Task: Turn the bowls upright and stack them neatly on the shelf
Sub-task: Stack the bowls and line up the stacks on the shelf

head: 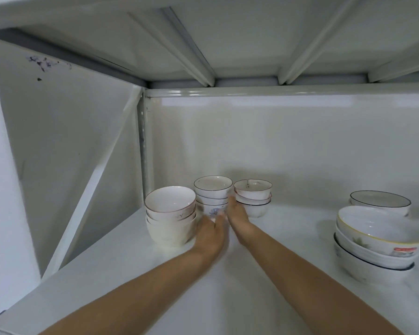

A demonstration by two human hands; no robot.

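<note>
Every bowl stands upright on the white shelf (288,238). At the back left are three small stacks: a cream one (171,216) nearest the corner post, a dark-rimmed one (212,193) with a blue flower on its bottom bowl, and a wavy-rimmed one (253,197). Well apart to the right sits a stack of wider bowls (375,243), yellow-rimmed on top, with a dark-rimmed bowl (380,201) behind it.

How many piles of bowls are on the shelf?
5. Three small piles sit at the back left: the left pile, the middle pile between both hands, and the right pile. On the right are a big pile and a bowl behind, maybe stacked.
</note>
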